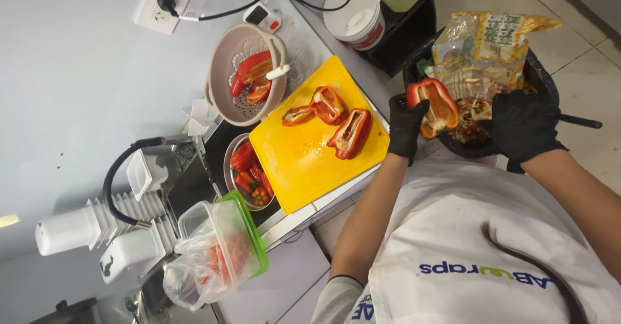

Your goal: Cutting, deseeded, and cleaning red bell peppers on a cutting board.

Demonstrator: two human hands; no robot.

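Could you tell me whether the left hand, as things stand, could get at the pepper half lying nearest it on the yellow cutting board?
Probably yes, but not freely: the left hand already grips a cut red pepper over the black bin. The pepper half on the yellow cutting board lies uncovered nearby.

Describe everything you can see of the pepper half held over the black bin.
The pepper half is red and glossy outside, with an orange-red hollow inside and pale core near its lower end. Its cut face is turned toward the camera. The black-gloved left hand grips its left edge, above the black bin; the gloved right hand is beside it, apart.
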